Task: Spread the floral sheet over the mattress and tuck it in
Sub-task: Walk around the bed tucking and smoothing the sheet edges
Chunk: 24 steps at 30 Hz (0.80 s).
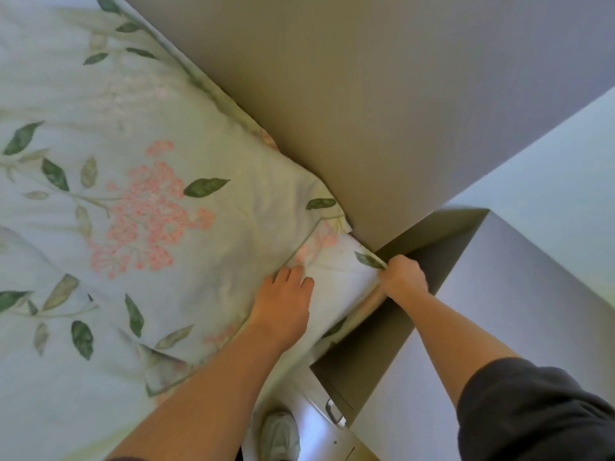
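**Bed corner, viewed from above.** The floral sheet (139, 201) covers the mattress, which is hidden beneath it. It fills the view from 7 to 11 o'clock, wrinkled, with a fold near 7 o'clock, and its corner lies just right of centre. A grey-brown headboard panel (366, 94) runs along the bed's far edge from 12 to 3 o'clock. A grey bedside cabinet (515, 294) stands at 4 o'clock, leaving a narrow gap beside the corner.

Your left hand (286, 296) rests flat on the sheet on the corner's 9 o'clock side, fingers relaxed and lightly spread, pinning the cloth. Your right hand (403, 277), the nearer to the gap, curls its fingers round the sheet's hem on the corner's 3 o'clock side. From that grip the loose edge runs toward 7 o'clock along the bed's side, so the tuck probably goes down into the gap. A shoe (279, 434) shows at 6 o'clock.
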Available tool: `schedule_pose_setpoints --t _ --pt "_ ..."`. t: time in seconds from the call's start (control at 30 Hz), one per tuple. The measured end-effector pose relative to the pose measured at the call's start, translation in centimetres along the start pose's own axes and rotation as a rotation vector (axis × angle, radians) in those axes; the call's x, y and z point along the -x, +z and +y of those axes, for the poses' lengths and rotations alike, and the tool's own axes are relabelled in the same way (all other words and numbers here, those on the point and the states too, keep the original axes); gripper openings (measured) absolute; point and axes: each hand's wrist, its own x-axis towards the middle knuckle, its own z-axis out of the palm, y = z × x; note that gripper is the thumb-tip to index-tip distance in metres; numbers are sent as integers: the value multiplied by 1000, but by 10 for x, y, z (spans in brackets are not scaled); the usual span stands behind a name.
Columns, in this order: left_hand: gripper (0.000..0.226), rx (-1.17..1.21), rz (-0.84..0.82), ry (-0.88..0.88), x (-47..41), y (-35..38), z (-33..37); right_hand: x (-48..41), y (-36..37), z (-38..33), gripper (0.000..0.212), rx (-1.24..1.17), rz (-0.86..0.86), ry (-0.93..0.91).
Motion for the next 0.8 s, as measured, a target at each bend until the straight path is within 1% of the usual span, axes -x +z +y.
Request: schedule_pose_setpoints --t 0.07,0.13,0.2,0.27,0.33,0.4,0.43,0.47,0.53,0.57,0.63,0.73,0.8 --pt "53 -23 -89 -1 -1 3 4 0 -7 -2 10 104 32 3" --pt "66 -52 -189 4 1 9 7 1 -3 -6 11 160 -13 7" --pt "74 -64 -207 39 5 13 5 4 6 -12 23 181 -67 26" --pt "71 -70 -193 123 9 12 -1 8 13 -14 40 183 -113 49" --pt "64 -57 -197 191 18 8 -14 16 19 -15 54 164 -173 88" --pt "58 -35 -216 177 43 7 -33 32 25 -28 58 171 -205 101" --pt "56 -19 -232 163 55 8 -41 42 26 -32 54 187 -222 99" --pt "55 -7 -244 131 74 6 -55 58 27 -47 45 216 -251 67" --pt "53 45 -249 42 107 -4 -79 87 25 -77 20 361 -356 -78" --pt "52 83 -230 -14 121 -13 -92 105 21 -97 13 421 -382 -162" --pt "50 182 -154 -136 159 -43 -119 152 9 -141 13 454 -356 -337" --pt "44 347 42 -299 224 -90 -148 242 -17 -197 41 398 -226 -561" --pt "40 424 225 -378 280 -122 -166 313 -39 -227 45 351 -125 -735"
